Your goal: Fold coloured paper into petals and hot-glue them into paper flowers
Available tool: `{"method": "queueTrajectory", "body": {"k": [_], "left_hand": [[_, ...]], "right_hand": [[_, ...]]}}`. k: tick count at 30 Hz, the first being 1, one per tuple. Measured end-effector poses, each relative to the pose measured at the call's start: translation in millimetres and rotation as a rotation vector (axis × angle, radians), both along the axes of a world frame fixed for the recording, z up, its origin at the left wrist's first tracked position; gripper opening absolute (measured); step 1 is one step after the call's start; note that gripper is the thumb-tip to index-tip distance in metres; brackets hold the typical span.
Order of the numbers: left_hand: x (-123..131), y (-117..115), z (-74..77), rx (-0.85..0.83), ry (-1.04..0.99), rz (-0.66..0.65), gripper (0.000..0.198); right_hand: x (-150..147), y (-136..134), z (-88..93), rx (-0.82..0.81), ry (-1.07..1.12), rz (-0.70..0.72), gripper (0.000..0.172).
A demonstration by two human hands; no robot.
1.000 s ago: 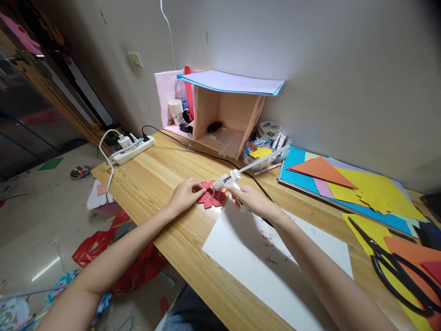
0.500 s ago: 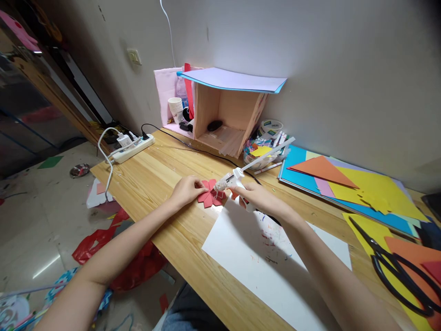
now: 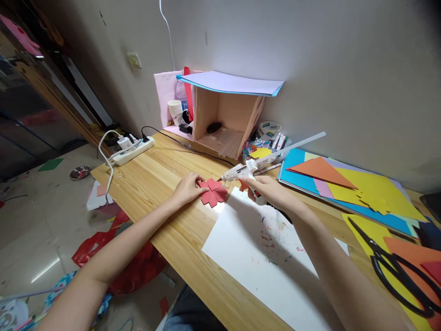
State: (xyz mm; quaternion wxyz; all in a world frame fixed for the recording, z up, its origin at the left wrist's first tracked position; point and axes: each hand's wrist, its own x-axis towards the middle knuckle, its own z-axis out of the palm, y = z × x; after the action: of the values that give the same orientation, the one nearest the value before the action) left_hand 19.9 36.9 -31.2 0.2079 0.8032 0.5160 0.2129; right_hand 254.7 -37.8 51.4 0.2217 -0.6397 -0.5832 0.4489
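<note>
A red paper flower (image 3: 214,195) with notched petals and crease lines lies at the left corner of the white paper sheet. My left hand (image 3: 188,187) pinches its left edge between thumb and fingers. In my right hand (image 3: 267,188) is a white hot glue gun (image 3: 241,171), gripped by its handle with a finger near the orange trigger. A long translucent glue stick (image 3: 292,148) juts from the back of the gun. The nozzle points left, just above the flower's upper right edge, and I cannot tell whether it touches.
A white sheet (image 3: 248,257) with colour marks lies in front of me. Black scissors (image 3: 389,262) rest on coloured paper at right, below stacked coloured sheets (image 3: 310,177). A cardboard box (image 3: 234,115) stands against the wall. A power strip (image 3: 134,151) sits at the table's left end.
The glue gun in my right hand has moved right and up, away from the flower's centre, and the flower shows more fully. My left hand keeps hold of the flower.
</note>
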Motion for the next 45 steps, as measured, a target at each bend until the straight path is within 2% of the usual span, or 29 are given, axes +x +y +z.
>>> {"method": "queueTrajectory", "body": {"k": [5,9,13,19,26,30,34,37,41,45], "left_hand": [[-5.2,-6.8,1.1,-0.050,0.051,0.130,0.021],[-11.8,-20.0,3.7,-0.004,0.147,0.174,0.023],[-12.3,-29.7,8.7,0.009,0.189,0.117,0.024],[-0.1,-22.4,10.3,0.159,0.159,-0.017,0.018],[12.0,-26.2,15.7,0.183,0.402,-0.071,0.028],[14.5,-28.8,19.8,0.179,0.431,-0.090,0.029],[14.7,-29.0,15.6,0.210,0.399,-0.100,0.030],[12.5,-28.3,9.3,0.236,0.279,-0.032,0.025],[8.3,-24.6,3.6,0.172,0.098,0.060,0.019],[5.8,-20.2,1.7,0.101,0.019,0.067,0.018]], "right_hand": [[1.8,-0.6,-0.2,0.023,-0.001,-0.005,0.053],[-0.8,1.1,-5.9,0.015,0.014,0.022,0.046],[-2.5,2.5,-8.4,0.009,0.024,0.028,0.045],[-3.5,2.4,-9.0,0.009,0.020,0.033,0.047],[-7.4,3.2,-12.6,0.002,0.017,0.046,0.046],[-9.9,3.9,-14.2,0.011,0.010,0.054,0.046],[-10.1,5.1,-19.0,0.023,0.000,0.056,0.046],[-10.6,6.2,-25.4,0.055,-0.025,0.068,0.048],[-15.7,8.0,-33.8,0.060,-0.062,0.077,0.051],[-23.6,9.0,-32.8,0.109,-0.088,0.093,0.052]]}}
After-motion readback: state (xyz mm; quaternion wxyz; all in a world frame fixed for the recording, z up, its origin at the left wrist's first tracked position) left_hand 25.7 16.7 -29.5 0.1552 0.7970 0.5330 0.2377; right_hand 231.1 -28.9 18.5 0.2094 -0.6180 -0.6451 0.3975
